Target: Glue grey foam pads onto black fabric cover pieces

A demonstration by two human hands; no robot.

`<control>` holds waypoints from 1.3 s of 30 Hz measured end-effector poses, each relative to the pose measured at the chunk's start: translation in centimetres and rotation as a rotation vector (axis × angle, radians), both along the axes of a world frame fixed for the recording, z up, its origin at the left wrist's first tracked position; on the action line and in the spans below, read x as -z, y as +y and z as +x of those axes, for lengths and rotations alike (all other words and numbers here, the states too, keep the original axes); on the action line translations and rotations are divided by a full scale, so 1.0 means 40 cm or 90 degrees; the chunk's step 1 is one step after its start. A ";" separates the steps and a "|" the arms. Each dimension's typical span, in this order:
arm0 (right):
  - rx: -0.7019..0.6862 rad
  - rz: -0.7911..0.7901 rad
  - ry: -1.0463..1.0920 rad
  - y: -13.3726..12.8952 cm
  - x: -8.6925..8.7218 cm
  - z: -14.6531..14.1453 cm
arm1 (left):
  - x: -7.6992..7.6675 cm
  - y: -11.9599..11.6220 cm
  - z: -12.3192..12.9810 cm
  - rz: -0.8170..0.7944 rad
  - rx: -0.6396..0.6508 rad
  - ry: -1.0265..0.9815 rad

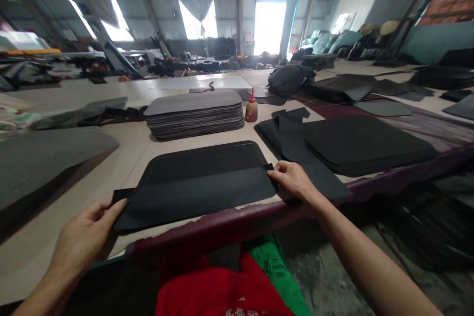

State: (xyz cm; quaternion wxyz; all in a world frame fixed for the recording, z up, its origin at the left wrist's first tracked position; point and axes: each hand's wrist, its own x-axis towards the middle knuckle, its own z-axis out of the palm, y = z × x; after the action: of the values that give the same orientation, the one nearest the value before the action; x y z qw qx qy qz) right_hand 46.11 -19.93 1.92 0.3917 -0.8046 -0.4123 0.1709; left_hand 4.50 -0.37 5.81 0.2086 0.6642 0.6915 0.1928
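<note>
A black strip of sheet material [196, 191] lies across the near half of a black rounded panel [207, 159] on the table. My left hand [87, 232] pinches the strip's left end between thumb and fingers, just beyond the panel's side. At the other end, my right hand [291, 177] grips the strip's right corner near the panel's right edge. The panel's far part shows bare, with a faint line along its border. Whether the strip is stuck to the panel or only resting on it, I cannot tell.
Behind the panel stands a stack of grey rounded sheets [196, 116], with a red-tipped bottle [252, 108] beside it. More black panels [370, 140] and loose strips [291, 133] lie to the right. Grey sheets [48, 163] cover the left side. Purple cloth [229, 224] hangs along the table's front edge.
</note>
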 end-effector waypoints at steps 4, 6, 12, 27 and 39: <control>0.006 -0.012 -0.029 0.001 0.001 -0.003 | 0.010 0.007 -0.010 0.021 0.015 0.020; 0.007 -0.020 -0.042 0.001 0.002 -0.006 | 0.015 0.010 -0.012 0.035 0.023 0.036; 0.020 -0.042 -0.098 0.003 0.009 -0.015 | 0.031 0.015 -0.009 0.066 0.038 0.092; 0.064 -0.106 -0.187 0.003 -0.002 -0.043 | 0.065 0.014 -0.020 0.086 0.034 0.093; 0.046 -0.059 -0.245 -0.006 0.013 -0.045 | 0.066 0.008 -0.014 0.090 0.041 0.064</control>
State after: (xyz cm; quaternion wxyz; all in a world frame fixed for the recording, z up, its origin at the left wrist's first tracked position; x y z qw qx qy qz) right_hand 44.32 -20.16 1.41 0.2739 -0.8540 -0.4419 0.0182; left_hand 3.94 -0.06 3.17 0.1328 0.7081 0.6638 0.2007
